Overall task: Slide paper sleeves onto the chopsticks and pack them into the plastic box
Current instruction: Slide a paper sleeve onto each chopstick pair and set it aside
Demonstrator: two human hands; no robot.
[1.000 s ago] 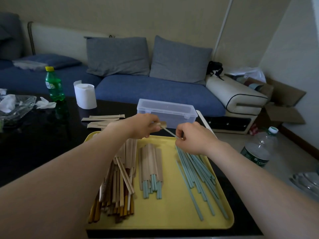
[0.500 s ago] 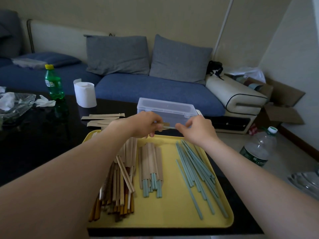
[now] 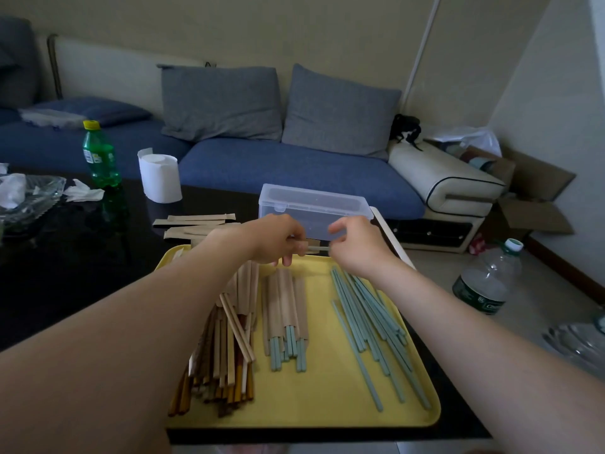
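Note:
Over the far edge of the yellow tray (image 3: 330, 411), my left hand (image 3: 276, 239) pinches a brown paper sleeve (image 3: 311, 244). My right hand (image 3: 355, 245) pinches the end of a teal chopstick pair (image 3: 319, 249) that pokes out of that sleeve. The clear plastic box (image 3: 312, 208) stands shut just behind both hands. On the tray lie bare teal chopsticks (image 3: 373, 326) at the right, sleeved teal chopsticks (image 3: 286, 317) in the middle and a heap of wooden chopsticks (image 3: 226, 355) at the left. Loose paper sleeves (image 3: 196, 224) lie on the black table behind the tray.
A green bottle (image 3: 100, 155), a white paper roll (image 3: 159, 179), crumpled tissues (image 3: 83, 193) and a glass dish (image 3: 29, 198) stand on the black table (image 3: 65, 257) at the left. A blue sofa (image 3: 278, 168) runs behind. A water bottle (image 3: 487, 280) stands on the floor at the right.
The hands have come closer together and the teal chopsticks have slid further into the sleeve, with less of them showing. Both hands sit slightly farther out, toward the box.

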